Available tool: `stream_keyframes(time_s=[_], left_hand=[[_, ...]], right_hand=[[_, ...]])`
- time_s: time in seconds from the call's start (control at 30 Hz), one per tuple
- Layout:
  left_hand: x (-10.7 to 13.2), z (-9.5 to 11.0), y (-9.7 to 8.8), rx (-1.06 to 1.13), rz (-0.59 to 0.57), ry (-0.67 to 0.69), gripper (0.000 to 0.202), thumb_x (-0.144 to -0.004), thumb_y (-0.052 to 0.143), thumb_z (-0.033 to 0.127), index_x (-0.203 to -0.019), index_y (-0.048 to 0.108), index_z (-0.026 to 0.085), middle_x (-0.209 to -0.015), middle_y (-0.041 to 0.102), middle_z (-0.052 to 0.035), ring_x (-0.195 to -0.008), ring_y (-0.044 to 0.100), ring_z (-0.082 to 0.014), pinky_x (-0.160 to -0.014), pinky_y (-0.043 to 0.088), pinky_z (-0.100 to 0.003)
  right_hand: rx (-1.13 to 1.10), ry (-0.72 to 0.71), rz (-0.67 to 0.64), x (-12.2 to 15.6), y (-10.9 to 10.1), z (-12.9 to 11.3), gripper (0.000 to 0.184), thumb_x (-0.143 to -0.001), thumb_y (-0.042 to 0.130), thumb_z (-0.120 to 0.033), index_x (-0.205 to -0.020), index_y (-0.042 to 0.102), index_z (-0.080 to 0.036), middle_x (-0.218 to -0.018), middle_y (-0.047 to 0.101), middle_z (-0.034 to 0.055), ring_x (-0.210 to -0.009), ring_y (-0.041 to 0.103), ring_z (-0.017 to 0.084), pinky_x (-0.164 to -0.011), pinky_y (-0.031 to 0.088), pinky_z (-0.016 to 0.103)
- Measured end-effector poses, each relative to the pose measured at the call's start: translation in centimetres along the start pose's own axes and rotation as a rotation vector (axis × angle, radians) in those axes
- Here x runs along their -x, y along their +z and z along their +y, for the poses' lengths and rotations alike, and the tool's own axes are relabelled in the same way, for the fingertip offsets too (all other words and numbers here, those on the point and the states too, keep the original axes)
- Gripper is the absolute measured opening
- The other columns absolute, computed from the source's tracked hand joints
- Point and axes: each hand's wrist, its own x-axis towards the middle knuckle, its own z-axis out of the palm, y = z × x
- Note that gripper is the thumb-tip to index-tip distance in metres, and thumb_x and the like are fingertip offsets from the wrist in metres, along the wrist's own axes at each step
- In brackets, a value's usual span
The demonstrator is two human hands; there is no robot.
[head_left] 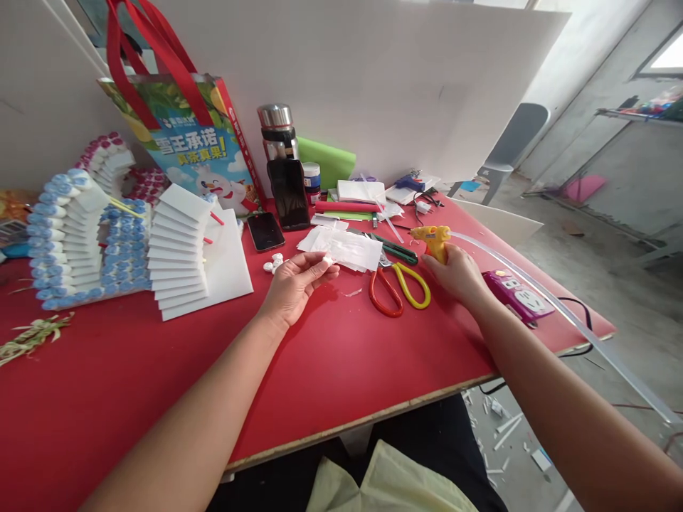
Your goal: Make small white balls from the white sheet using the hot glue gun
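My left hand (296, 283) pinches a small white piece (328, 261) between thumb and fingertips, above the red table. Its exact shape is mostly covered by the fingers. Several small white rounded pieces (274, 264) lie just left of that hand. My right hand (463, 270) is wrapped round the grip of a yellow glue gun (433, 240), whose nozzle points left. A long clear glue stick (538, 291) runs out of its back toward the lower right. Between my hands are white paper sheets (346, 249) and scissors (401, 290) with one red and one yellow handle.
White fan-like folded pieces (178, 249) and blue-tipped ones (64, 242) stand at the left. Behind are a phone (265, 232), an upright phone (288, 195), a thermos (276, 121) and a carrier bag (186, 142). A green-handled cutter (395, 249) and purple box (517, 295) lie right.
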Motion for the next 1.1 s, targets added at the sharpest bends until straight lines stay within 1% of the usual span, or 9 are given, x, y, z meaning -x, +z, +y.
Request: stream_keyframes(time_s=[0.07,0.2,0.3,0.37,0.5,0.63,0.73,0.83,1.1], left_hand=[[0.1,0.1,0.0,-0.002,-0.008,-0.006,0.027,-0.071,0.09,0.025,-0.093,0.076,0.015,-0.092,0.076,-0.0047,-0.086,0.074,-0.0174,-0.095,0.059,-0.037],[0.2,0.3,0.1,-0.008,-0.025,-0.007,0.028,-0.074,0.088,0.026,-0.094,0.073,0.015,-0.087,0.076,-0.0048,-0.083,0.074,-0.0166,-0.091,0.059,-0.034],[0.2,0.4,0.2,-0.02,-0.054,0.001,0.028,-0.075,0.088,0.028,-0.094,0.072,0.015,-0.086,0.075,-0.0041,-0.081,0.073,-0.0154,-0.088,0.058,-0.032],[0.3,0.4,0.2,-0.031,-0.074,0.004,0.027,-0.075,0.087,0.029,-0.094,0.072,0.016,-0.087,0.075,-0.0033,-0.079,0.072,-0.0144,-0.087,0.058,-0.031],[0.4,0.4,0.4,-0.046,-0.115,0.018,0.026,-0.076,0.087,0.03,-0.092,0.072,0.017,-0.086,0.073,-0.0017,-0.076,0.071,-0.0127,-0.082,0.056,-0.028],[0.5,0.5,0.4,-0.044,-0.101,0.043,0.026,-0.074,0.088,0.029,-0.091,0.071,0.017,-0.085,0.072,-0.001,-0.074,0.07,-0.0127,-0.078,0.055,-0.027],[0.4,0.5,0.1,-0.047,-0.088,0.074,0.024,-0.076,0.086,0.027,-0.092,0.071,0.017,-0.089,0.073,-0.0016,-0.075,0.07,-0.013,-0.079,0.055,-0.028],[0.2,0.4,-0.1,-0.061,-0.12,0.095,0.021,-0.08,0.083,0.026,-0.095,0.071,0.018,-0.092,0.073,-0.0022,-0.076,0.07,-0.0132,-0.081,0.056,-0.03],[0.5,0.3,0.4,-0.104,-0.167,0.103,0.017,-0.083,0.08,0.025,-0.095,0.069,0.018,-0.082,0.069,-0.0005,-0.073,0.068,-0.0132,-0.076,0.056,-0.028]], right_hand=[[0.028,-0.033,0.021,1.6,0.0,0.5,0.045,-0.086,0.058,-0.05,-0.112,0.063,-0.014,-0.107,0.068,0.0193,-0.098,0.061,0.034,-0.082,0.047,0.044],[0.051,-0.138,0.159,6.7,0.1,0.4,0.073,-0.092,0.054,-0.052,-0.146,0.045,-0.005,-0.136,0.057,0.0269,-0.128,0.05,0.043,-0.101,0.044,0.057],[-0.046,-0.286,0.27,10.4,-0.6,-1.7,0.062,-0.095,0.053,-0.047,-0.148,0.046,-0.015,-0.137,0.057,0.0226,-0.13,0.05,0.04,-0.105,0.042,0.062],[-0.217,-0.392,0.244,11.6,-1.5,-4.1,0.051,-0.096,0.056,-0.041,-0.143,0.051,-0.022,-0.136,0.059,0.0183,-0.128,0.054,0.035,-0.103,0.047,0.056],[-0.68,-0.463,0.006,10.3,-2.5,-9.8,0.033,-0.094,0.058,-0.027,-0.126,0.064,-0.024,-0.127,0.065,0.0107,-0.104,0.067,0.023,-0.087,0.056,0.039],[-0.991,-0.425,-0.204,6.8,-0.5,-13.7,0.017,-0.085,0.059,-0.018,-0.099,0.069,-0.019,-0.098,0.073,0.0056,-0.088,0.069,0.019,-0.079,0.055,0.034],[-1.117,-0.4,-0.257,5.6,1.7,-14.2,0.009,-0.082,0.061,-0.019,-0.09,0.067,-0.018,-0.091,0.07,0.0035,-0.082,0.066,0.016,-0.072,0.052,0.03],[-1.193,-0.376,-0.334,5.7,2.9,-13.5,0.014,-0.083,0.066,-0.024,-0.095,0.069,-0.018,-0.093,0.07,0.0029,-0.084,0.064,0.016,-0.073,0.051,0.029],[-1.264,-0.346,-0.482,6.5,2.4,-13.4,0.02,-0.082,0.074,-0.032,-0.095,0.068,-0.018,-0.091,0.07,0.0037,-0.08,0.065,0.017,-0.066,0.053,0.029]])
